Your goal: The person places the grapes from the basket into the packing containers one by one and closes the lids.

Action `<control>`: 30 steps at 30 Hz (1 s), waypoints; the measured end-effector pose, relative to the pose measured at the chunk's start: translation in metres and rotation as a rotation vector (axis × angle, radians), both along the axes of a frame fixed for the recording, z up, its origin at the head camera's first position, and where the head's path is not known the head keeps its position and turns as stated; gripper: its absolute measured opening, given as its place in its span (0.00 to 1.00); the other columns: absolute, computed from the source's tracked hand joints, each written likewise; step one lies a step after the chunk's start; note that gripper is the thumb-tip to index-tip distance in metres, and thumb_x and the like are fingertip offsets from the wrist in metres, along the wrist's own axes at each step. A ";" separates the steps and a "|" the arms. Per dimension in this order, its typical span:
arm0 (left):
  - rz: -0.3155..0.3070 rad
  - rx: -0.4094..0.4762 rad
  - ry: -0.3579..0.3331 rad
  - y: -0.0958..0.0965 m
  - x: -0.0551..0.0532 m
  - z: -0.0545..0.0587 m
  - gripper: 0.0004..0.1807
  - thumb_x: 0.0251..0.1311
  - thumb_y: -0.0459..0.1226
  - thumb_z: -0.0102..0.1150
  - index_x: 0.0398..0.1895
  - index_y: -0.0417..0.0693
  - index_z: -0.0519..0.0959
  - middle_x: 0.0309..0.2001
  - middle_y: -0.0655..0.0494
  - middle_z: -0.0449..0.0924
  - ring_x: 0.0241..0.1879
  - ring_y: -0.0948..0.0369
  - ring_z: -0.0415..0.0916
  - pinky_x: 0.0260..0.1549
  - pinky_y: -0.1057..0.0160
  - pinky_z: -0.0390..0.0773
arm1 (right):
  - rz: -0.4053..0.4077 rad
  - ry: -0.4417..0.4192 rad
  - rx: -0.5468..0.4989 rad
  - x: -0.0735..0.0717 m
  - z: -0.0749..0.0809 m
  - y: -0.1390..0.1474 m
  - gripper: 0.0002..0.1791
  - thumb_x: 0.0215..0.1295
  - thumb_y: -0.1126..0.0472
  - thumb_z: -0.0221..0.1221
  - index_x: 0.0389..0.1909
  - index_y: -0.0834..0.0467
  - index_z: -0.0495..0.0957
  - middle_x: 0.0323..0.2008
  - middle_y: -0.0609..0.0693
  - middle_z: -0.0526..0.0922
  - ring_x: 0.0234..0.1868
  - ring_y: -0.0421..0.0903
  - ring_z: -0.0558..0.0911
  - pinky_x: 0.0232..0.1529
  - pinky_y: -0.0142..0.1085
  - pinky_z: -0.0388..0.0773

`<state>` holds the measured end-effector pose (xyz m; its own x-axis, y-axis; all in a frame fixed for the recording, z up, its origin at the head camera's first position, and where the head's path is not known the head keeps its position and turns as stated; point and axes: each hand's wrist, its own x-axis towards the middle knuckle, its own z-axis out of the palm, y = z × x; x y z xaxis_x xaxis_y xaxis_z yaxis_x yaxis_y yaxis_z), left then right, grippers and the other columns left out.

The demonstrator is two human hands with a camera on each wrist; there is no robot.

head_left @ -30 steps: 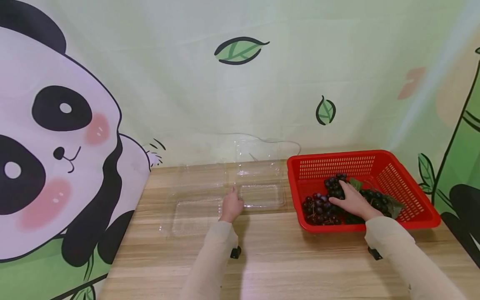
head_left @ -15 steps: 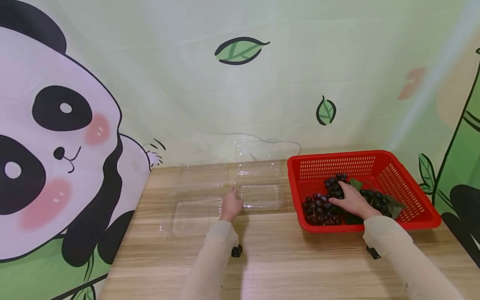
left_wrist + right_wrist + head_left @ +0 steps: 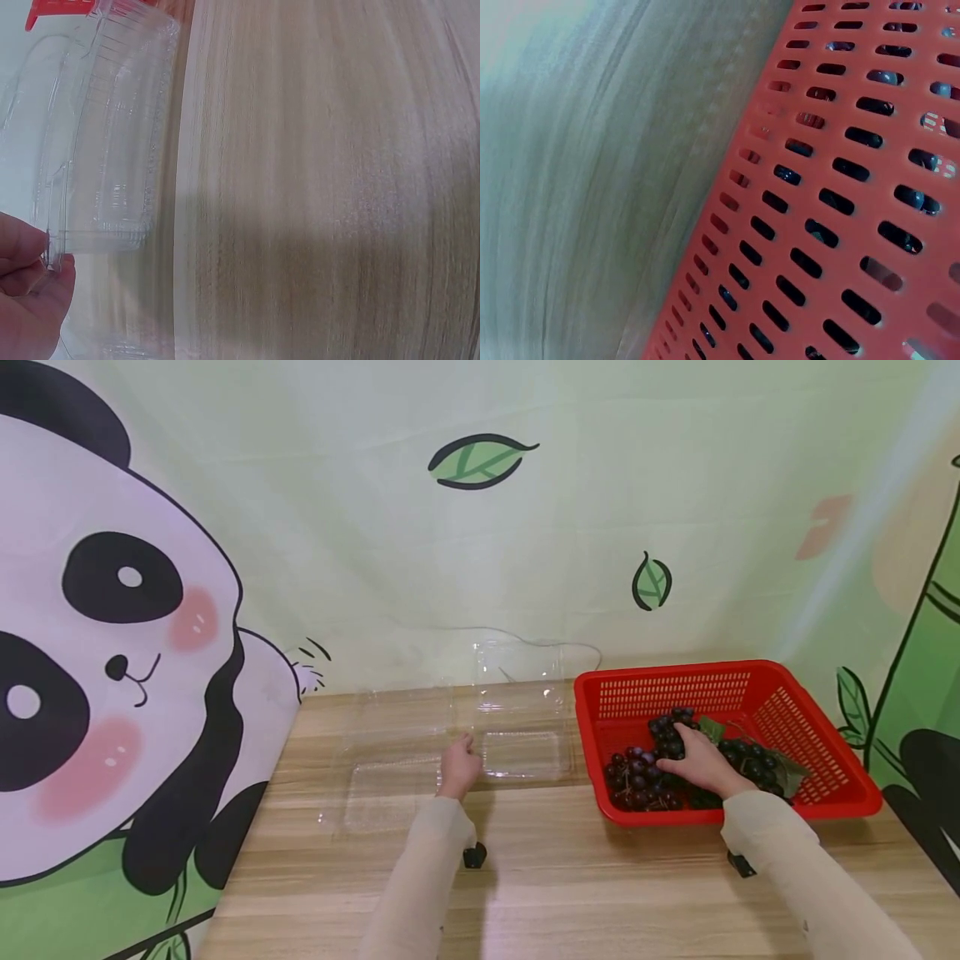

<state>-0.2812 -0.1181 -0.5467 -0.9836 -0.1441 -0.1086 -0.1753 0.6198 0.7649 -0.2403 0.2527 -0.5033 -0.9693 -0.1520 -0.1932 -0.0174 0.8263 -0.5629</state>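
Note:
My left hand (image 3: 459, 767) is between two clear plastic hinged boxes on the wooden table. In the left wrist view, its thumb and finger pinch the rim corner of the right-hand clear box (image 3: 112, 150). That box stands with its lid raised against the backdrop. The other clear box (image 3: 390, 793) lies to the left, also with its lid up. My right hand (image 3: 705, 764) is inside a red plastic basket (image 3: 675, 669), resting over dark grapes (image 3: 637, 777) with thumb and fingers apart. The right wrist view shows the basket's slotted wall, with grapes behind it; that hand is hidden there.
A cloth backdrop with a panda (image 3: 112, 635) and leaves rises right behind the table. The basket stands near the back right of the wooden table (image 3: 585, 885). A thin cord (image 3: 585, 645) runs behind the clear boxes. Green leaves (image 3: 789, 772) lie among the grapes.
The right-hand clear box has shifted slightly to the right, and my left hand has moved a little to the left. The right hand has stayed on the grapes.

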 end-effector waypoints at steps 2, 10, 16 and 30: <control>0.002 0.009 0.004 0.002 0.010 0.015 0.30 0.43 0.20 0.46 0.57 0.34 0.66 0.62 0.45 0.63 0.44 0.53 0.73 0.25 0.70 0.73 | 0.004 0.003 -0.005 0.000 -0.001 0.000 0.45 0.56 0.51 0.55 0.64 0.73 0.43 0.61 0.77 0.49 0.59 0.72 0.53 0.53 0.62 0.58; 0.040 -0.039 0.010 0.004 0.019 0.027 0.27 0.45 0.22 0.48 0.54 0.38 0.70 0.56 0.44 0.70 0.30 0.57 0.72 0.21 0.72 0.68 | -0.025 -0.009 -0.025 -0.001 -0.004 -0.002 0.45 0.55 0.54 0.56 0.64 0.71 0.42 0.61 0.77 0.46 0.59 0.72 0.53 0.53 0.62 0.57; 0.072 -0.047 0.020 0.004 0.016 0.021 0.27 0.43 0.22 0.48 0.52 0.38 0.72 0.53 0.44 0.73 0.34 0.53 0.75 0.23 0.67 0.72 | -0.035 -0.014 -0.039 -0.003 -0.007 -0.002 0.45 0.54 0.56 0.56 0.64 0.71 0.41 0.61 0.78 0.45 0.59 0.72 0.52 0.53 0.62 0.57; 0.080 -0.099 0.086 0.005 0.023 0.026 0.23 0.44 0.23 0.45 0.48 0.35 0.75 0.49 0.43 0.76 0.50 0.48 0.72 0.43 0.55 0.74 | -0.033 -0.063 -0.026 -0.002 -0.006 -0.003 0.42 0.56 0.54 0.55 0.63 0.71 0.47 0.58 0.81 0.44 0.55 0.75 0.55 0.48 0.61 0.62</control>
